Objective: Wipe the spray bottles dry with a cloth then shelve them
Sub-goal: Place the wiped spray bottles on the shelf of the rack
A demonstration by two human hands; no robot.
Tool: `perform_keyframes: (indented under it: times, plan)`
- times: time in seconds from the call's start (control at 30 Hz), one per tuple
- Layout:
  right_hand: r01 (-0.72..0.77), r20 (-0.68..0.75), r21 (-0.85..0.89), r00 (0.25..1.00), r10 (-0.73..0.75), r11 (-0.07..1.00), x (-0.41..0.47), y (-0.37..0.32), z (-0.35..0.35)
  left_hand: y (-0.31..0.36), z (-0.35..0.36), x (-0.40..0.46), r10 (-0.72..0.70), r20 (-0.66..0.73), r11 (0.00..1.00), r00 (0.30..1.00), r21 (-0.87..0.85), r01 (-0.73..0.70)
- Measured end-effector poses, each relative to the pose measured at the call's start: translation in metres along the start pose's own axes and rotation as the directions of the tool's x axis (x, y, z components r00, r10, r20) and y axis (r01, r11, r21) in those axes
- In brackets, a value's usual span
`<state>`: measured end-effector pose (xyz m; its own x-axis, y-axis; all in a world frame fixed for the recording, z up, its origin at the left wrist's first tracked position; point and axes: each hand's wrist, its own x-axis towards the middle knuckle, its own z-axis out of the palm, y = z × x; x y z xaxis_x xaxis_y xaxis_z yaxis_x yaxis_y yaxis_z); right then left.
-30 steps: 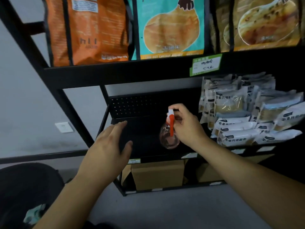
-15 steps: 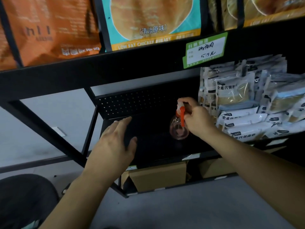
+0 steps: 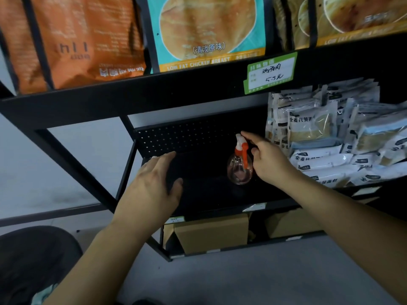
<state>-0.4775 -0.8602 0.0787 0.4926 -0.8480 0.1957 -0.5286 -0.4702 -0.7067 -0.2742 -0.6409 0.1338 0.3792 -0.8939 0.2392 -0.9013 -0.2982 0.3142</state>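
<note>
Nearest: left hand (image 3: 152, 190) hovers in front of the middle shelf (image 3: 209, 194), palm down, fingers (image 3: 164, 158) straight and spread, holding nothing. Looks like a guard or steadying pose, not a grasp; can't tell if it touches the shelf edge.

Right hand (image 3: 269, 161) is just beside the spray bottle (image 3: 240, 166), on its right. Fingers are relaxed and loosely extended, index tip at the white nozzle, thumb near the orange trigger. No wrap around the neck visible, so I read it as let go, or a last nudge to square the bottle. Whether the index actually touches the nozzle: can't tell.

Bottle stands upright on the dark middle shelf, in the bare left part, in front of the perforated back panel (image 3: 187, 137). Clear round body, pinkish tint, no liquid level I can make out. Placement makes sense: open floor space, clear of the stock.

Right of it, same shelf: stacked white food packets (image 3: 330, 146), near the bottle but apart from it.

Below: cardboard boxes (image 3: 211, 234) on the bottom shelf, contents hidden.

Above, further back: top shelf holds big pouches, orange bag (image 3: 83, 40), teal chicken-breast bag (image 3: 209, 29), with a green price tag (image 3: 269, 72) on the rail.

No cloth in view. Judgement: this bottle is shelved.
</note>
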Motion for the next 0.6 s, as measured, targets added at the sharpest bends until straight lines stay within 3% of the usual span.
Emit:
perform_keyframes:
  times: [0.13, 0.3, 0.6]
  plan:
    - [0.012, -0.046, -0.032, 0.999, -0.013, 0.999, -0.011, -0.01, -0.013, 0.001, -0.014, -0.012, -0.009, -0.022, 1.0, 1.0, 0.003, 0.009]
    - [0.18, -0.094, -0.054, 0.978, -0.185, 0.982, -0.038, -0.042, -0.024, 0.001, -0.035, -0.036, -0.044, -0.049, 0.999, 0.998, 0.001, 0.044]
    - [0.334, 0.026, -0.041, 0.943, -0.333, 0.942, -0.083, -0.12, 0.005, -0.022, -0.088, -0.096, -0.16, -0.125, 0.987, 0.979, -0.022, 0.158]
